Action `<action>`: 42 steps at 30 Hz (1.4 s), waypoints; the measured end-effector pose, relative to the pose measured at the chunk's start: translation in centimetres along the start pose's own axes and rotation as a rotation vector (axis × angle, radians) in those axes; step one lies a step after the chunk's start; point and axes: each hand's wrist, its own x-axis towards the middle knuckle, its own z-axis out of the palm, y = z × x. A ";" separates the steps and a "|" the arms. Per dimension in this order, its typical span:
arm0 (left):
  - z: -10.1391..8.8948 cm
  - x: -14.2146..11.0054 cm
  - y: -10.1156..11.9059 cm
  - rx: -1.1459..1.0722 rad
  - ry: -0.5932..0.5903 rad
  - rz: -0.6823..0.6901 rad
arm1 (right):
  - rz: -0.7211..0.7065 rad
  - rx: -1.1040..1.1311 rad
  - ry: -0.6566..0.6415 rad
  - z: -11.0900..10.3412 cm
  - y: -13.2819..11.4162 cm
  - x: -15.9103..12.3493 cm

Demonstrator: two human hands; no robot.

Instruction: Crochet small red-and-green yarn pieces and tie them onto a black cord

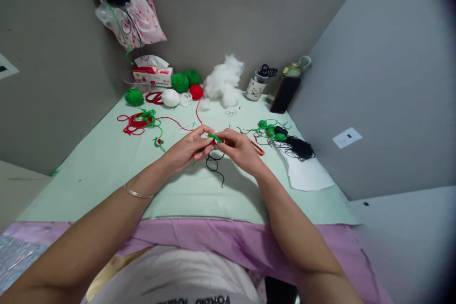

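Near the middle of the table, a small crocheted piece point(215, 139) in green, red and white sits between both hands. My left hand point(190, 146) pinches its left side, fingers closed. From the right, my right hand point(238, 148) grips the same piece between thumb and fingertips. Much of the piece is hidden by the fingers. A black yarn tail point(213, 166) hangs below it onto the table. Just right of my right hand lies an orange tool handle point(258, 148), partly covered. Another little green and red crocheted piece point(158, 142) rests to the left.
Yarn balls, a tissue box point(153, 77), white stuffing point(226, 80), a cup of tools point(255, 88) and a phone point(285, 94) against a bottle line the back. Tangled red yarn point(137, 123) lies left; black yarn point(301, 147) and white paper point(308, 173) lie right. Grey walls enclose the table.
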 end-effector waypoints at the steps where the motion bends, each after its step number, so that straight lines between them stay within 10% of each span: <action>1: 0.0 0.0 0.0 0.004 -0.009 -0.011 | -0.009 -0.014 0.025 0.0 0.2 0.1; 5: 0.0 -0.1 0.1 -0.028 -0.026 -0.063 | 0.043 0.033 0.190 -2.4 1.4 0.5; 9: -0.3 -0.4 0.6 -0.085 -0.066 -0.095 | 0.084 0.261 0.718 -8.3 2.9 0.3; 12: -0.4 -0.7 1.0 -0.090 -0.103 -0.094 | 0.027 0.263 0.867 -11.8 3.4 -0.4; 16: -0.5 -0.7 1.0 -0.060 -0.122 -0.097 | 0.067 0.225 0.678 -11.1 2.7 -0.9; 21: -0.6 -0.3 0.5 -0.070 -0.043 -0.069 | 0.161 -0.060 -0.269 -5.8 0.5 -0.9; 33: -0.7 0.0 -0.1 0.012 0.088 -0.044 | 0.010 0.037 -0.015 -0.7 -0.1 -0.5; 42: -0.4 0.0 0.0 -0.055 0.100 -0.019 | 0.187 -0.007 0.348 -3.4 2.2 0.4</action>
